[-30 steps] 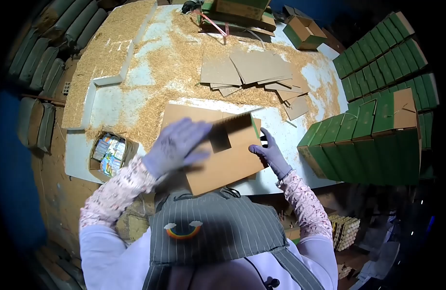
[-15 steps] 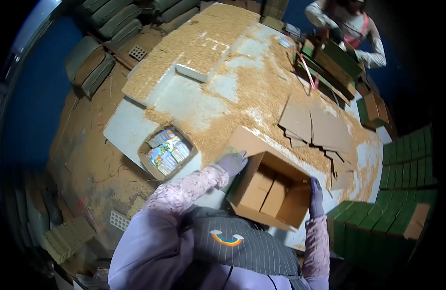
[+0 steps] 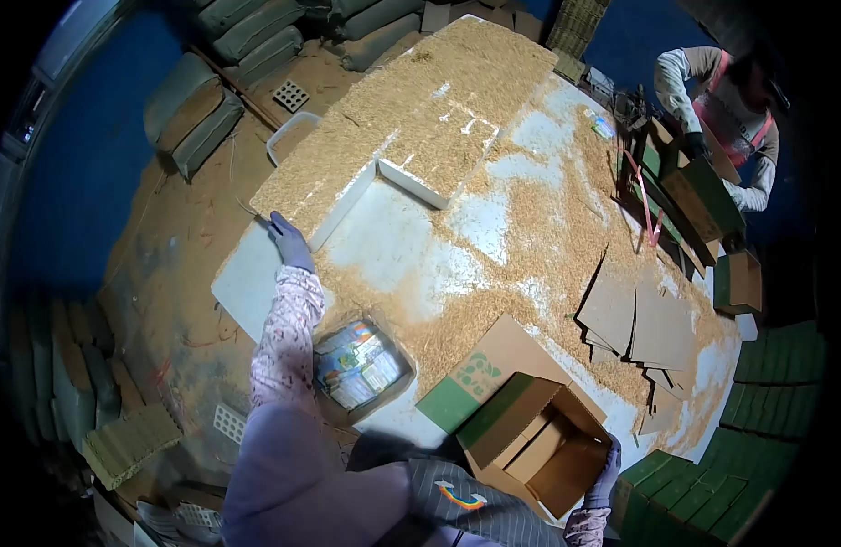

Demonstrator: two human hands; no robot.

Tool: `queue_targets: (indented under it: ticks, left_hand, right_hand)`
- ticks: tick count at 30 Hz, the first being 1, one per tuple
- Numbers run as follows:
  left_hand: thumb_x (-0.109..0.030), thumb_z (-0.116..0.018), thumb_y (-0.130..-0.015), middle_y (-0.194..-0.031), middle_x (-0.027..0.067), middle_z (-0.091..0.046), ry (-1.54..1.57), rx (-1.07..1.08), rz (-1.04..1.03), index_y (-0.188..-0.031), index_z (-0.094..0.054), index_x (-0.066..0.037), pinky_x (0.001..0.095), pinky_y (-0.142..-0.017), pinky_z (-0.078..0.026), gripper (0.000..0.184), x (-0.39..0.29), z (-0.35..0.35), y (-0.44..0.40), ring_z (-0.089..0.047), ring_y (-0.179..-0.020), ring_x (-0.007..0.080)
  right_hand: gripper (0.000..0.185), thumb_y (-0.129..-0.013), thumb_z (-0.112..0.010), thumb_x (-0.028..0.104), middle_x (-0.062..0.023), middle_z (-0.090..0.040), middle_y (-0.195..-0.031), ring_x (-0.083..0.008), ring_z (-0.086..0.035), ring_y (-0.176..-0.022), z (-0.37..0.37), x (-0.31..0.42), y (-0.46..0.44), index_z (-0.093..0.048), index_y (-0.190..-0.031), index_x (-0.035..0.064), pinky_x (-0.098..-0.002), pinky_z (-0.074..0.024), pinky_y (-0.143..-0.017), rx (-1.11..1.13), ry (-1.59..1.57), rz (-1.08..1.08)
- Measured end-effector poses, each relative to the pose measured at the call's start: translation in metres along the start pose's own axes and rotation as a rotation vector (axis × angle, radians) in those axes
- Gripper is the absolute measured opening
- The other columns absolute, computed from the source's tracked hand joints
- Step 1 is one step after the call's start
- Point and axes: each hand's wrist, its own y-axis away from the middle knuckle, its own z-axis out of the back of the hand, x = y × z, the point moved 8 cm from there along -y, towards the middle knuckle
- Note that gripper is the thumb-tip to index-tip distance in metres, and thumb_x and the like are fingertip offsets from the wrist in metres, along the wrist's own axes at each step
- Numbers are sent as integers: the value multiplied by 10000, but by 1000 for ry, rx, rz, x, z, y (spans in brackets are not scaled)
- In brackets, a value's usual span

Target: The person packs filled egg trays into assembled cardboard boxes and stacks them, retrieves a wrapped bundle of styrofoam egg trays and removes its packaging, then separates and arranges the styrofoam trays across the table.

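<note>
An open-topped cardboard box with green outer panels tilts against my apron. My right hand, in a grey-purple glove, grips its right edge. The inside of the box shows bare brown cardboard. My left hand, gloved the same way, stretches far forward, fingers extended and holding nothing that I can see. It is at the near left corner of a white-walled tray full of straw-coloured shavings; whether it touches the tray is unclear. Below my left forearm stands a carton of colourful printed packets.
Loose shavings cover much of the white table. Flat cardboard sheets lie right of centre. Green boxes are stacked at the right. Across the table, a co-worker handles a green box. Filled sacks lie beyond the table at left.
My left hand has let go of the cardboard box and reached forward and left to the shavings tray. The box has tilted more, still in my right hand. The view has shifted left.
</note>
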Motion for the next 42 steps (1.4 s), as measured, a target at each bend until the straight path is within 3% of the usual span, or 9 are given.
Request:
queue_targets:
  ticks: [5, 11, 19, 26, 27, 29, 33, 38, 42]
  left_hand:
    - [-252, -399, -1006, -1546, 204, -77, 805, -112, -105, -1458, -325, -75, 362, -1139, -193, 491, 16, 12, -13, -135, -1422, 276]
    - [-271, -611, -903, -1533, 207, -181, 846, -220, -261, -1458, -248, 5, 321, -1146, -139, 719, 24, 137, 8, -174, -1420, 265]
    - [-227, -537, -949, -1341, 168, -492, 1504, 391, -80, -1353, -392, 27, 340, -949, -487, 499, 67, 173, 93, -562, -1146, 235]
    - [-214, -591, -913, -1207, 151, -588, 1649, 1068, -71, -1361, -421, -27, 361, -875, -532, 514, -207, 174, 336, -617, -1045, 250]
    - [-202, -580, -918, -1232, 140, -573, 1620, 1325, 117, -1379, -401, -33, 354, -880, -528, 523, -229, 141, 369, -610, -1060, 242]
    - [-236, -580, -926, -1219, 147, -587, 1646, 1482, 3, -1346, -449, -59, 332, -858, -549, 474, -273, 138, 448, -640, -1005, 242]
    - [-29, -525, -925, -1456, 218, -336, 920, 685, -1352, -1365, -415, -55, 363, -1101, -310, 455, -285, 139, 522, -377, -1326, 323]
    - [-255, -528, -926, -1463, 168, -338, 1106, 1437, -428, -1494, -175, -74, 364, -1106, -291, 693, -229, 89, 514, -373, -1321, 255]
    - [-326, -560, -918, -1488, 155, -296, 1030, 1396, -444, -1508, -124, -56, 332, -1103, -273, 781, -191, 125, 512, -360, -1325, 234]
  right_hand:
    - [335, -1021, -379, 254, -67, -588, -1072, -151, -541, -992, -7, 8, 2, -584, -1135, 16, -293, -434, -909, 3, -40, -41]
    - [360, -1023, -373, 271, -79, -594, -1103, -171, -538, -1026, 7, -22, -6, -580, -1163, 11, -305, -424, -934, 42, -112, -84]
    - [337, -1014, -381, 203, -109, -600, -1116, -200, -543, -1068, 7, -16, -5, -574, -1161, -31, -321, -400, -976, 7, -61, 132]
    - [356, -997, -432, 209, -119, -596, -1205, -203, -553, -1101, 13, -30, -34, -544, -1234, -32, -307, -433, -964, -25, 335, 444]
    - [398, -992, -449, 259, -121, -581, -1249, -205, -549, -1124, 7, -46, -48, -540, -1262, -20, -312, -408, -1002, 52, -277, -24]
    - [456, -973, -487, 324, -131, -567, -1274, -209, -521, -1177, 6, -14, -45, -533, -1282, -8, -290, -367, -1039, 103, -211, -83]
    - [416, -972, -483, 296, -120, -605, -1200, -197, -551, -1121, 12, -9, -49, -556, -1262, 6, -301, -417, -978, 216, -220, -101]
    - [371, -972, -479, 262, -107, -652, -1107, -182, -588, -1051, 8, -25, -32, -585, -1236, 24, -314, -479, -902, 265, -243, -122]
    - [349, -953, -477, 240, -75, -674, -1056, -150, -600, -969, 1, -27, -13, -631, -1155, 1, -293, -466, -889, 154, -250, 71]
